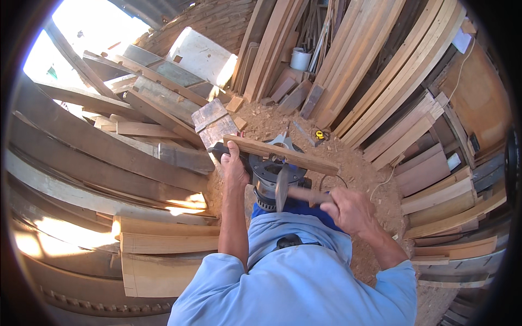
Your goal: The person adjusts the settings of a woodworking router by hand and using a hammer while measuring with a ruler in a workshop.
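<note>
My left hand [235,167] is closed on the left end of a narrow wooden strip [280,151], its thumb lying over the wood. A black knob [219,150] shows right beside that hand. The strip lies across the round black base of a router [266,176], which rests base up at my lap. In my right hand [350,211] is a hammer [307,194], gripped by its wooden handle. Its metal head [281,188] is in front of the router, near its rim; whether they touch I cannot tell.
A yellow tape measure [319,135] and a metal square [304,133] lie on the shavings-covered ground [261,114] ahead. Long boards [364,49] lean at the far side. Stacked planks crowd the left [98,157] and right [443,195]. A white bucket [300,58] stands among the boards.
</note>
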The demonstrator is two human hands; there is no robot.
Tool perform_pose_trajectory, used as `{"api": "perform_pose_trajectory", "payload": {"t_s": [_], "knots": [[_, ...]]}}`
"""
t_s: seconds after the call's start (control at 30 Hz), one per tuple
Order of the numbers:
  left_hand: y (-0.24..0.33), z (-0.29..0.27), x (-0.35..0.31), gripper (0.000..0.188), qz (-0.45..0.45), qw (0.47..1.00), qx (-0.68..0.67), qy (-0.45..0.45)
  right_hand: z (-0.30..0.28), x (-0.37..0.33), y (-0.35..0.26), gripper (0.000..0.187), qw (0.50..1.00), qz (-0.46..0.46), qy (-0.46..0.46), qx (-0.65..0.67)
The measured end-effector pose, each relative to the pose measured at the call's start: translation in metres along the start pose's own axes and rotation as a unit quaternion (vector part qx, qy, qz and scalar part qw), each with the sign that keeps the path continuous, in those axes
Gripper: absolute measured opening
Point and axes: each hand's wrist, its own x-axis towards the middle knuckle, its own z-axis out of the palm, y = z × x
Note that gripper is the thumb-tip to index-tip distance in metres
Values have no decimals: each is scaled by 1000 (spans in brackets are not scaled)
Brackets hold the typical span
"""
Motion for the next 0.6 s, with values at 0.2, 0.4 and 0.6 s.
{"api": "perform_pose_trajectory", "payload": {"t_s": [0.2,0.4,0.6], "knots": [[-3,8,-3,56,-37,998,41,13,12,0,24,44,997,63,21,-48],[3,6,-5,49,-39,999,11,13,6,-5,18,44,997,-73,20,-2],[-3,6,-2,53,14,998,55,42,5,1,19,49,999,25,5,-19]]}}
